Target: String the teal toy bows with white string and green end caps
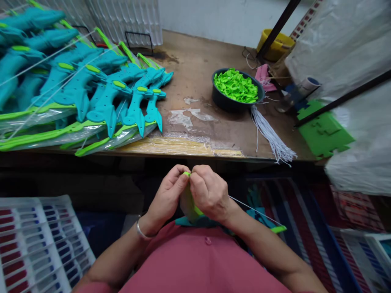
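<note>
My left hand (167,195) and my right hand (208,192) meet just below the table's front edge, both pinching the tip of a lime green bow limb (187,203) of a teal toy crossbow (195,221) that rests in my lap. A thin white string (256,211) runs from under my right hand out to the right, toward the limb's other green tip (278,229). Much of the toy is hidden by my hands and red shirt.
A stack of finished teal and green toy crossbows (79,89) covers the table's left. A dark bowl of small green parts (236,87) and a bundle of white strings (270,136) sit at the right, beside a green foam piece (324,132). Crates flank my legs.
</note>
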A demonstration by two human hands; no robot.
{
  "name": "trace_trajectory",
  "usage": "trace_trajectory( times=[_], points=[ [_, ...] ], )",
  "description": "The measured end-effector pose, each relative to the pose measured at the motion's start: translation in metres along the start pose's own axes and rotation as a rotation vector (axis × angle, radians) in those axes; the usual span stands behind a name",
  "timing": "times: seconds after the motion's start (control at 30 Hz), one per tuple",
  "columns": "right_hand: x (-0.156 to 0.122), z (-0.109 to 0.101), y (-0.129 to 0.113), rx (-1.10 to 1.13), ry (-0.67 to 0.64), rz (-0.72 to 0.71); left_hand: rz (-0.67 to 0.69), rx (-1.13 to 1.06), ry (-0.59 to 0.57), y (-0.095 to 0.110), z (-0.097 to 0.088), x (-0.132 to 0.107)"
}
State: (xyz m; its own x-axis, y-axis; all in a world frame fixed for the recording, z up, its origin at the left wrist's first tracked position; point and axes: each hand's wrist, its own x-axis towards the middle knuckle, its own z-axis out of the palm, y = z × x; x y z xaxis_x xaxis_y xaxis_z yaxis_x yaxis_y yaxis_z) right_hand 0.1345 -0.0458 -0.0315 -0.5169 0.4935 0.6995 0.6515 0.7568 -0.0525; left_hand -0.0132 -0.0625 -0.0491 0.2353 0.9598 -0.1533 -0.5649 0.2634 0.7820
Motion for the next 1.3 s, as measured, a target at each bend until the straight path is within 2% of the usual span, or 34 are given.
trace_trajectory(
  times=[0.1, 0.23, 0.3, 0.4, 0.57, 0.7, 0.8, 0.97, 1.07, 1.2, 1.3],
  points=[
    [0.015, -0.018, -0.005, 0.149, 0.081, 0.032, 0.096, 0.146, -0.017, -0.004, -0.003, 0.005],
    [0.043, -0.057, -0.01, 0.446, 0.11, 0.285, 0.173, 0.202, -0.119, -0.003, 0.001, 0.011],
    [0.048, -0.063, -0.005, 0.495, 0.185, 0.377, 0.205, 0.177, -0.186, -0.003, 0.003, 0.012],
    [0.038, -0.054, 0.005, 0.492, 0.188, 0.427, 0.213, 0.11, -0.199, -0.007, 0.005, 0.01],
    [0.013, -0.044, 0.005, 0.479, 0.006, 0.401, 0.15, 0.088, -0.059, -0.012, 0.005, 0.007],
    [0.006, -0.042, -0.001, 0.51, -0.098, 0.422, 0.122, 0.125, -0.008, -0.012, 0.006, 0.009],
    [0.003, -0.035, 0.001, 0.629, -0.064, 0.585, 0.113, 0.127, -0.058, -0.014, 0.006, 0.011],
    [0.003, -0.026, 0.009, 1.191, -0.064, 1.052, 0.081, 0.078, -0.148, -0.016, 0.003, 0.013],
    [0.003, -0.021, 0.012, 1.382, -0.067, 1.188, 0.063, 0.051, -0.193, -0.015, 0.002, 0.014],
    [-0.001, -0.014, 0.014, 1.433, -0.045, 1.155, 0.018, -0.025, -0.204, -0.013, 0.001, 0.018],
    [-0.006, -0.01, 0.018, 1.243, 0.001, 0.986, -0.022, -0.02, -0.167, -0.013, 0.0, 0.019]
  ],
)
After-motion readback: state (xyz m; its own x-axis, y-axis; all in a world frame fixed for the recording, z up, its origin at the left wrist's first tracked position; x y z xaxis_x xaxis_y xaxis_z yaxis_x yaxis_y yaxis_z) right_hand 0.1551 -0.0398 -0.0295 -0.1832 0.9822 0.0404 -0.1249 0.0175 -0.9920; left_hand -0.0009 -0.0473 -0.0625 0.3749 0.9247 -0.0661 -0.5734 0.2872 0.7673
